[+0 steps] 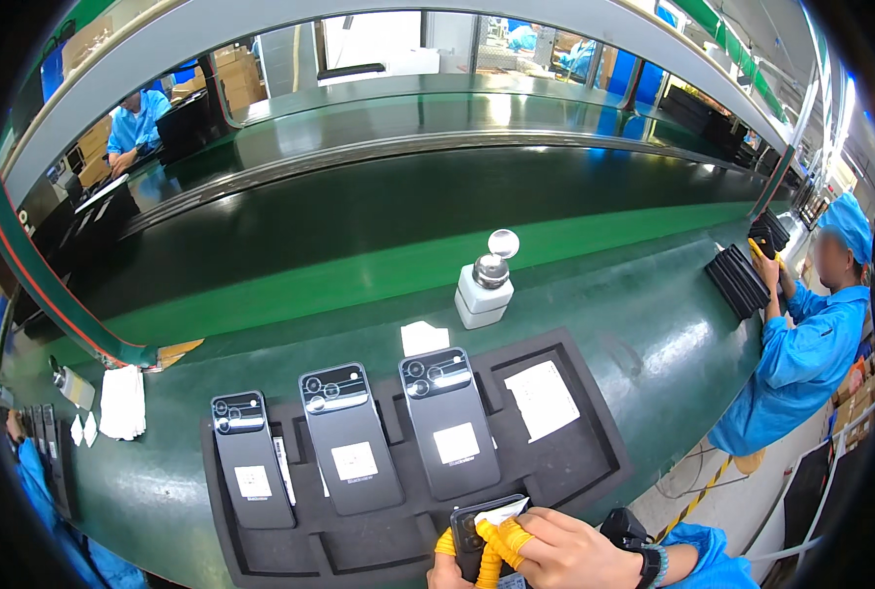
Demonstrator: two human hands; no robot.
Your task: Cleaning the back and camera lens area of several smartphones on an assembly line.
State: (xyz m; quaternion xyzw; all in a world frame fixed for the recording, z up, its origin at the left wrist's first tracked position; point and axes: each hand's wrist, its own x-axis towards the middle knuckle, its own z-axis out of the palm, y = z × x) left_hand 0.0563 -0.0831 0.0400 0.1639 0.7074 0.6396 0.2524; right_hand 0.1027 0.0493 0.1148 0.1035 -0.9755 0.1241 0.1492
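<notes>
Gripping a phone (468, 546) at five o'clock on the tray (595, 448), the left hand (444, 571) holds its edge while the right hand (567, 552) presses a cloth (503, 511) to its camera end. Wiping seems under way, unfinished; three others (355, 432) lie from nine to one o'clock, whether done I cannot tell.

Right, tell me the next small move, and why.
Probably draw the white wipe across the held phone at its camera end: the right hand has the wipe there, while the left hand grips the phone's side.
</notes>
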